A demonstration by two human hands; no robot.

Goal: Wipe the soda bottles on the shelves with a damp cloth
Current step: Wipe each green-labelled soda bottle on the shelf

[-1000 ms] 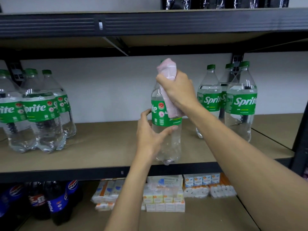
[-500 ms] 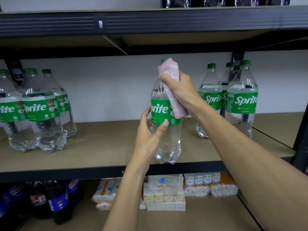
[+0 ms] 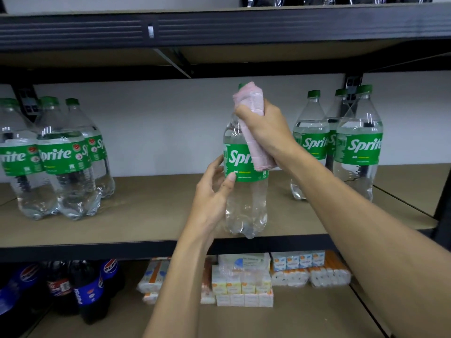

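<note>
Sprite bottle (image 3: 245, 191): held upright just above middle shelf (image 3: 136, 215) front edge | left hand (image 3: 214, 191): fingers curled round bottle's lower body, thumb on label | right hand (image 3: 264, 129): clamped on pink cloth (image 3: 252, 111) wrapped over neck and cap | other Sprite bottles (image 3: 358, 147): standing left and right

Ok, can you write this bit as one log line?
step: wipe | left hand: grips Sprite bottle | right hand: holds pink cloth round its neck
</note>
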